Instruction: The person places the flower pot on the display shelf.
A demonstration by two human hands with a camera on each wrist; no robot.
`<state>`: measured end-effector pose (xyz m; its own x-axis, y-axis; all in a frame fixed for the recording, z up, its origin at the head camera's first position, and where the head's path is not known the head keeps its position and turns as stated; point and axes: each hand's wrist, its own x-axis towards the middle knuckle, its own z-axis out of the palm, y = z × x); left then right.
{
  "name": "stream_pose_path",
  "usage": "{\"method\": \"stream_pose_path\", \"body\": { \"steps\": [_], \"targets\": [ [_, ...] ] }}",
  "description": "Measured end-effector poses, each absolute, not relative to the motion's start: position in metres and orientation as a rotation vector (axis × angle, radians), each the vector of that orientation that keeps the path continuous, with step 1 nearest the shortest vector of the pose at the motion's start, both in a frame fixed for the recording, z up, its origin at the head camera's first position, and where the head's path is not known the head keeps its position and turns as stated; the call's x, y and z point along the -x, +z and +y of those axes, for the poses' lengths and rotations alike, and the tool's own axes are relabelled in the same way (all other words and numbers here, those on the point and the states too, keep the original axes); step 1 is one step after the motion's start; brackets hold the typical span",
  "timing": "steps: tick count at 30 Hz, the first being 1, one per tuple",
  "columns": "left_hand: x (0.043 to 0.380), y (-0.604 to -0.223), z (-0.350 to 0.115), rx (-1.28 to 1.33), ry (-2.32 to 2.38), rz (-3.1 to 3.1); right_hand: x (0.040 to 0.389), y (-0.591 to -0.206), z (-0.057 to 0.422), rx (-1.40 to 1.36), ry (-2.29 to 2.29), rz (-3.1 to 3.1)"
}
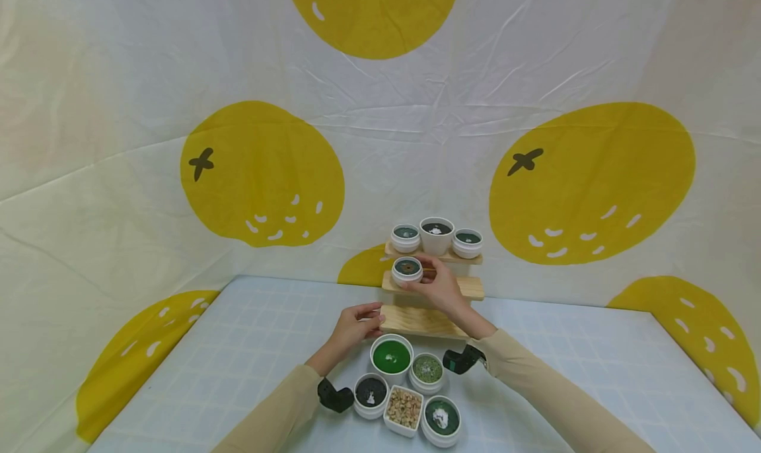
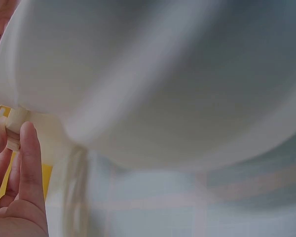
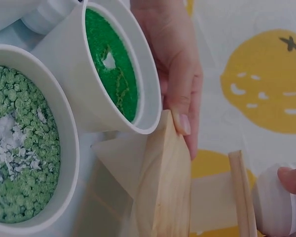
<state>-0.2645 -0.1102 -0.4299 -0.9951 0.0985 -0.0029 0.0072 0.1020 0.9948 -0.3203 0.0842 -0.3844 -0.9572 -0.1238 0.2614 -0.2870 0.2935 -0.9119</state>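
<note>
A three-tier wooden display stand (image 1: 425, 321) stands near the backdrop. My left hand (image 1: 352, 327) pinches the left end of its lowest board (image 3: 163, 187) between thumb and fingers. On the middle tier's left end, my right hand (image 1: 441, 288) grips a small round white pot (image 1: 407, 280) with a dark filling and a brown centre. Two small white pots, left (image 1: 406, 240) and right (image 1: 468, 243), flank a taller white cup (image 1: 436, 236) on the top tier. A blurred white cup (image 2: 163, 98) covers most of the left wrist view, leaving part of the left hand (image 2: 24, 197) visible.
In front of the stand are a bright green-filled cup (image 1: 391, 357), a textured green pot (image 1: 427, 370), a dark-filled pot (image 1: 371, 393), a square dish of brown bits (image 1: 404, 408) and a dark green pot (image 1: 442, 418). A fruit-print sheet (image 1: 440, 136) hangs behind the pale checked tablecloth (image 1: 279, 327).
</note>
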Motion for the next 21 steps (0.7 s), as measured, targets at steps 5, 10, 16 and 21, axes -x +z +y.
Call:
{"method": "stream_pose_path", "body": {
  "steps": [5, 10, 16, 21],
  "targets": [
    [0.271, -0.436, -0.111, -0.12, 2.056, 2.283, 0.32, -0.385, 0.084, -0.397, 1.764, -2.382],
    [0.284, -0.455, -0.112, -0.111, 2.052, 2.288, 0.32, -0.387, 0.086, -0.414, 1.759, -2.368],
    [0.289, -0.462, -0.112, -0.093, 2.059, 2.277, 0.314, -0.387, 0.09, -0.424, 1.773, -2.37],
    [0.288, -0.461, -0.112, -0.081, 2.073, 2.26, 0.306, -0.387, 0.094, -0.426, 1.764, -2.392]
  ]
}}
